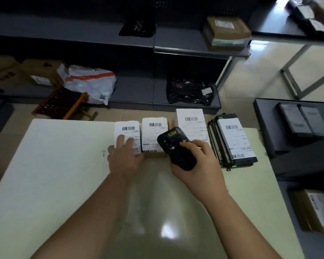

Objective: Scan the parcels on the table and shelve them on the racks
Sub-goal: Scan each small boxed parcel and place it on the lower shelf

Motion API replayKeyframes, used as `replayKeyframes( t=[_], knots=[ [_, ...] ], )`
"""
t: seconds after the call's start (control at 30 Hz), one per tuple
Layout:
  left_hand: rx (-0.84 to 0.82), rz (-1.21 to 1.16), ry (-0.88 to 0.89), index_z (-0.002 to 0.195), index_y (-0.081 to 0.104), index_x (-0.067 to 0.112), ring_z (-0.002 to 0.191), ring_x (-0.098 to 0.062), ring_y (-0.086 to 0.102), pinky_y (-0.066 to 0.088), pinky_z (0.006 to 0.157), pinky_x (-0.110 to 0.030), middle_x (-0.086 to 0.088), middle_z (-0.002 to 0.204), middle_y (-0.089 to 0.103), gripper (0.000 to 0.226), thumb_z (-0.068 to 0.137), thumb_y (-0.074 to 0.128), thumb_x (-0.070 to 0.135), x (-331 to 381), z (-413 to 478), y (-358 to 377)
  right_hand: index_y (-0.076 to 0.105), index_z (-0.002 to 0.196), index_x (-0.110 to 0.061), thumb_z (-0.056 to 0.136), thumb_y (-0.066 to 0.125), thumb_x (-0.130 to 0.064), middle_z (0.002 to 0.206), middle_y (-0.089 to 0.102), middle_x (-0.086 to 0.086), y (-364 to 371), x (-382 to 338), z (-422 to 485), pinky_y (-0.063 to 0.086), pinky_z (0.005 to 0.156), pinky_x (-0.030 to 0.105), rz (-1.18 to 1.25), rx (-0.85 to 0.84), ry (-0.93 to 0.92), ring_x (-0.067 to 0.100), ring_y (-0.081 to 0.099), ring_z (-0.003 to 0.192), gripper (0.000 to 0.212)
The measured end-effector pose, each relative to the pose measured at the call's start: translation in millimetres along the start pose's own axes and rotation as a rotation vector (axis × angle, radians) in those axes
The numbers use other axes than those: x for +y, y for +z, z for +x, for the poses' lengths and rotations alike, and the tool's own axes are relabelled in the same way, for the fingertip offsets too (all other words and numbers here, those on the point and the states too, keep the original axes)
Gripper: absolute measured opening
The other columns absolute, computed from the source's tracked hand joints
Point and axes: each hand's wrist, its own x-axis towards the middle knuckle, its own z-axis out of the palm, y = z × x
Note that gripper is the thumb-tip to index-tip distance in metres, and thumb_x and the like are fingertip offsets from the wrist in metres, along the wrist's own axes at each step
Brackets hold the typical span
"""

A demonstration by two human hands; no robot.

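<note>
The left grip [124,157] rests flat, fingers straight, on the white parcel [128,130] on the surface [54,165]. The right grip [198,165] holds the scanner [176,148] just beside; it may read the neighbour parcel [153,133] by mistake.

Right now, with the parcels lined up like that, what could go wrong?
The leftmost parcel lies near the table's far edge; the left hand resting on it could push it off.
The scanner in the right hand hovers where the second parcel and the white box sit close together, so it might read the wrong barcode.
</note>
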Motion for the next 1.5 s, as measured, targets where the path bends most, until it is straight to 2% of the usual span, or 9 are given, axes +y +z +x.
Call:
replayKeyframes(
  t=[0.13,0.23,0.33,0.5,0.7,0.77,0.87,1.1,1.5],
  knots=[
    [0.061,-0.07,-0.01,0.135,0.05,0.023,0.122,-0.033,0.033,0.039,0.102,-0.047,0.002,0.147,0.031,0.06,0.081,0.068,0.042,-2,-8,-3,0.063,0.123,-0.034,0.065,0.082,-0.037,0.127,0.051,-0.01,-1,-2,3,0.047,0.078,0.025,-0.009,-0.017,0.0,0.01,0.056,0.105,0.061],
    [0.171,-0.09,0.01,0.131,0.054,0.022,0.123,-0.032,0.033,0.037,0.102,-0.047,0.0,0.145,0.035,0.058,0.078,0.071,0.039,4,-23,-22,0.063,0.123,-0.035,0.065,0.081,-0.036,0.128,0.05,-0.01,-12,-12,5,0.05,0.082,0.029,0.001,-0.046,-0.017,0.013,0.057,0.105,0.061],
    [0.336,-0.09,0.091,0.126,0.058,0.022,0.122,-0.031,0.034,0.037,0.102,-0.045,0.0,0.143,0.037,0.057,0.074,0.075,0.038,19,-41,-63,0.063,0.12,-0.036,0.063,0.078,-0.04,0.125,0.051,-0.011,-34,-35,6,0.05,0.086,0.033,0.062,-0.014,-0.091,0.011,0.056,0.102,0.059],
    [0.578,-0.136,0.203,0.124,0.058,0.023,0.128,-0.029,0.029,0.035,0.107,-0.047,0.001,0.143,0.034,0.056,0.072,0.077,0.034,51,-71,-153,0.063,0.119,-0.038,0.066,0.078,-0.036,0.121,0.048,-0.018,-88,-86,7,0.044,0.085,0.024,0.148,0.037,-0.231,-0.001,0.049,0.098,0.055],
    [0.759,-0.118,0.326,0.121,0.06,0.02,0.13,-0.033,0.032,0.037,0.105,-0.053,-0.005,0.143,0.036,0.054,0.072,0.08,0.031,81,-90,-232,0.06,0.118,-0.042,0.068,0.076,-0.038,0.116,0.045,-0.02,-147,-139,2,0.044,0.079,0.023,0.131,0.104,-0.325,0.001,0.049,0.092,0.053],
    [0.804,-0.118,0.366,0.12,0.06,0.019,0.129,-0.034,0.033,0.04,0.103,-0.054,-0.007,0.143,0.037,0.053,0.073,0.081,0.03,88,-92,-250,0.058,0.12,-0.043,0.068,0.075,-0.04,0.116,0.045,-0.019,-161,-153,-1,0.049,0.078,0.025,0.114,0.118,-0.34,0.003,0.051,0.093,0.054],
    [0.844,-0.125,0.422,0.12,0.061,0.017,0.128,-0.035,0.034,0.043,0.101,-0.054,-0.009,0.142,0.038,0.053,0.073,0.082,0.029,95,-92,-272,0.058,0.121,-0.043,0.067,0.073,-0.044,0.116,0.046,-0.02,-176,-173,-8,0.055,0.077,0.033,0.097,0.143,-0.348,0.005,0.056,0.094,0.057],
    [0.872,-0.076,0.477,0.121,0.062,0.017,0.127,-0.034,0.034,0.045,0.099,-0.055,-0.006,0.14,0.037,0.055,0.072,0.083,0.03,89,-89,-300,0.06,0.12,-0.043,0.066,0.073,-0.045,0.113,0.049,-0.02,-190,-206,-23,0.05,0.076,0.024,0.053,0.159,-0.341,0.001,0.055,0.091,0.056],
    [0.88,-0.022,0.406,0.119,0.061,0.015,0.127,-0.039,0.035,0.048,0.096,-0.056,-0.009,0.14,0.036,0.055,0.071,0.085,0.027,58,-87,-290,0.061,0.116,-0.045,0.065,0.073,-0.046,0.107,0.051,-0.018,-179,-215,-43,0.049,0.082,0.024,-0.024,0.033,-0.34,0.004,0.052,0.096,0.053]
  ],
)
